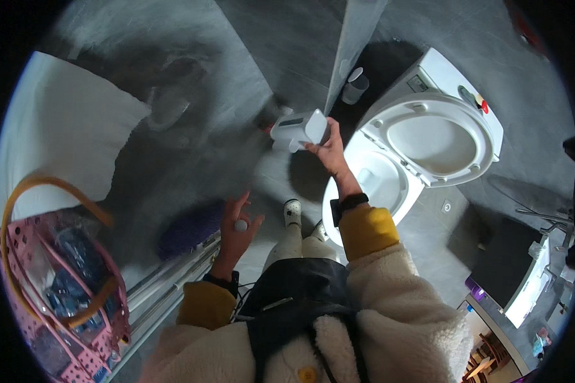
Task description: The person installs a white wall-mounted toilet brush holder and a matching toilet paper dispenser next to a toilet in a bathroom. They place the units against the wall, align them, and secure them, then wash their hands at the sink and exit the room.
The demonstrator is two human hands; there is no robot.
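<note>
Head view: white slotted holder [298, 129] supported in right hand [330, 153].
The grip is curled around one end, apparently to leave the slotted face exposed. The left hand [234, 239] is loosely spread; whether the pale disc [241, 225] is gripped cannot be told. The holder is held above grey floor [421, 233], left of the toilet [415, 180].

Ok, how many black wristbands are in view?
2: one black wristband on the right wrist, just behind the right hand holding the white box; the other on the left wrist. The sleeves could hide more.
</note>
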